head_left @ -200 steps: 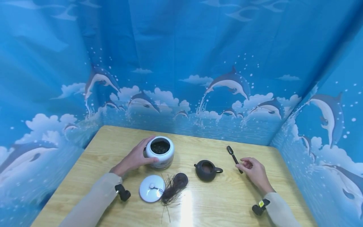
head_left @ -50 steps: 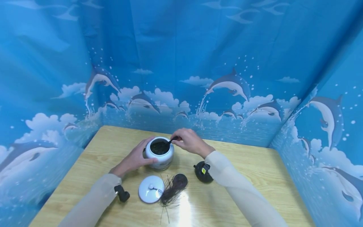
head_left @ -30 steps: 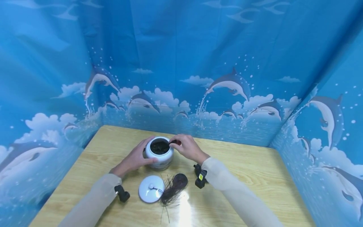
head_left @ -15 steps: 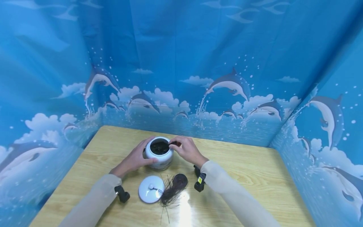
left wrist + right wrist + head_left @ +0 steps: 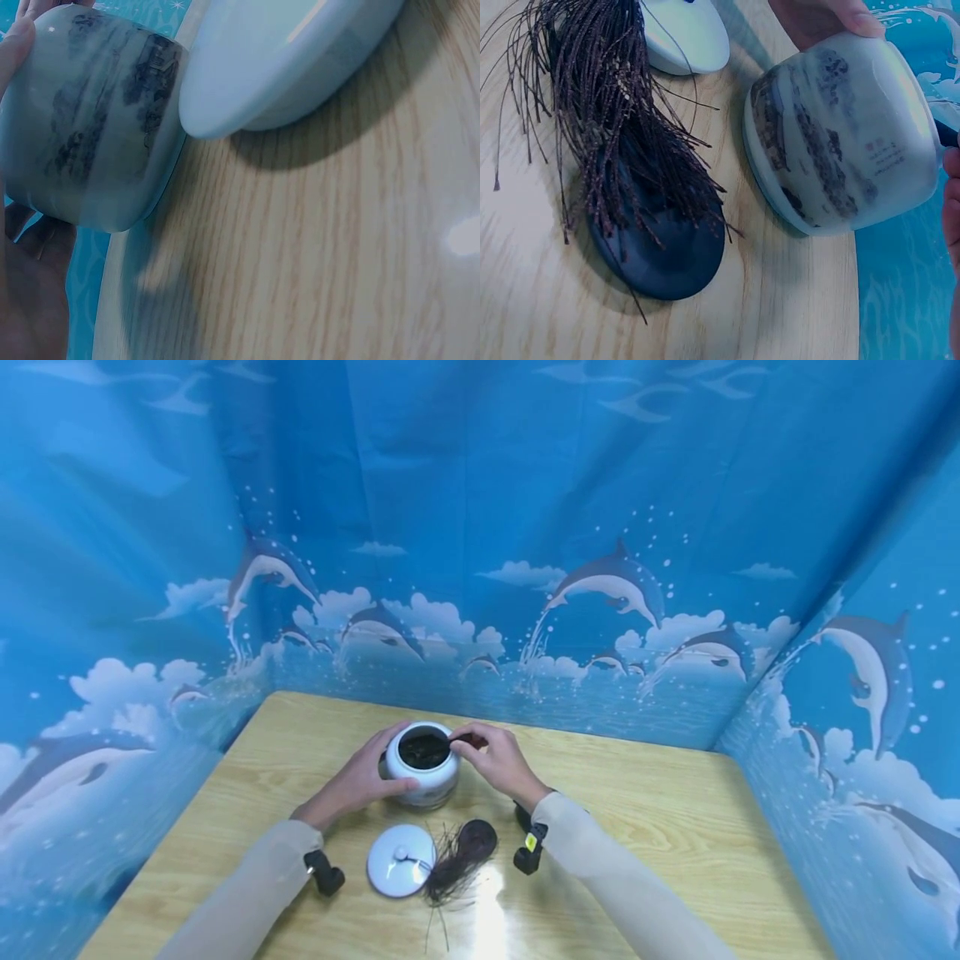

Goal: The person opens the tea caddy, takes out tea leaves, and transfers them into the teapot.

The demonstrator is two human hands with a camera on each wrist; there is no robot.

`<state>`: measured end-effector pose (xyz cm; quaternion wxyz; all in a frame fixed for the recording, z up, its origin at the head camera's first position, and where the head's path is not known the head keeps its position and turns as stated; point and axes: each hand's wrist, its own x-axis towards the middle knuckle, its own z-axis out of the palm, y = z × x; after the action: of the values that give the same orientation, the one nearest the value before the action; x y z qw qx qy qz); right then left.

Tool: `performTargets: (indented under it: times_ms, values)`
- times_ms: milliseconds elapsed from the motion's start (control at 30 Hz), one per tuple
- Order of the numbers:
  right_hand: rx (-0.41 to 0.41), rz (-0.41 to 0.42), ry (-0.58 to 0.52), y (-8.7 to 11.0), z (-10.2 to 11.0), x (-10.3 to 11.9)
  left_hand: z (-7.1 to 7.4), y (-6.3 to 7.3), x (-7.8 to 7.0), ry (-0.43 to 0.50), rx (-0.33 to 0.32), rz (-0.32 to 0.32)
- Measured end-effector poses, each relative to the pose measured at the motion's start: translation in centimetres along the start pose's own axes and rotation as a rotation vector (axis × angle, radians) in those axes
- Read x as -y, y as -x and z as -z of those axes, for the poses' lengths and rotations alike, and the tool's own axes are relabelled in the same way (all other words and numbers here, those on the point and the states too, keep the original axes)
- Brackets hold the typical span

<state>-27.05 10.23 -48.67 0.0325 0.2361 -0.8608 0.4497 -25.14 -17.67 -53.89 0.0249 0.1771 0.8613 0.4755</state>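
Note:
My left hand (image 5: 367, 775) grips the side of a white ceramic jar (image 5: 433, 789), its thumb and fingers spread around the wall. Painted landscape marks show on the jar (image 5: 97, 120) in the left wrist view. Dark loose contents, like tea leaves, lie inside the uncovered mouth. At the right of the rim, my right hand (image 5: 498, 758) pinches a black scoop (image 5: 946, 135) by its handle; the scoop's head is down in the jar, hard to make out. A black teapot (image 5: 522, 814) is mostly hidden behind my right wrist.
The jar's white lid (image 5: 401, 860) lies knob up in front of the jar. Touching it is a bundle of thin brown strands (image 5: 607, 105), draped partly over a black disc (image 5: 679, 262). Blue dolphin curtains (image 5: 480, 610) surround the wooden table (image 5: 645, 860).
Earlier, my right hand took the scoop from the table's right side and carried it to the jar. In the last second the scoop has sunk deeper; my left hand has stayed on the jar.

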Motion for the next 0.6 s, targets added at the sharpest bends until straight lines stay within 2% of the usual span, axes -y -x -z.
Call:
performTargets:
  times_ms: [267, 600]
  values:
    - [-0.009, -0.062, -0.086, 0.3, 1.2, -0.5, 0.1, 0.0, 0.1, -0.020, -0.009, -0.009]
    - [-0.055, -0.094, -0.186, 1.0, 2.7, -1.3, 0.1, 0.0, 0.1, -0.031, -0.008, 0.001]
